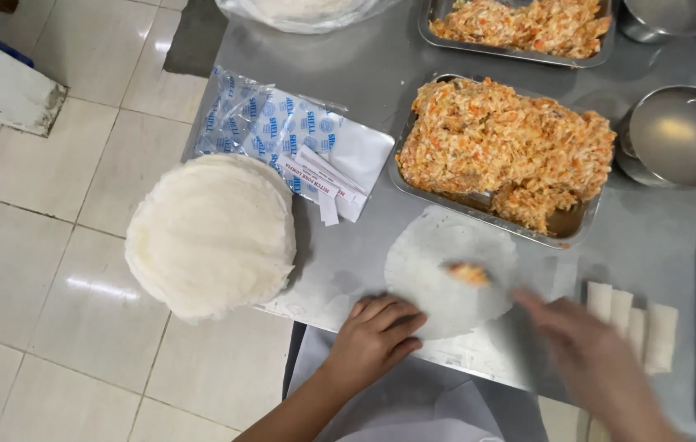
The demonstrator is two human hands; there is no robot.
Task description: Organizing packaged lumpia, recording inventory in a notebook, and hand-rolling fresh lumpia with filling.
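Left hand [377, 336] rests flat, fingers together, on the round wrapper [446, 270] at its 7 o'clock edge. Right hand [589, 352], blurred, finger state indeterminable, lies at 4 o'clock of the filling dab [468, 272].

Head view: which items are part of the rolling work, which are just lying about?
In use:
left hand
right hand
wrapper sheet
dab of filling
filling tray
wrapper stack
finished rolls

Lying about:
plastic packet
metal bowl
far tray
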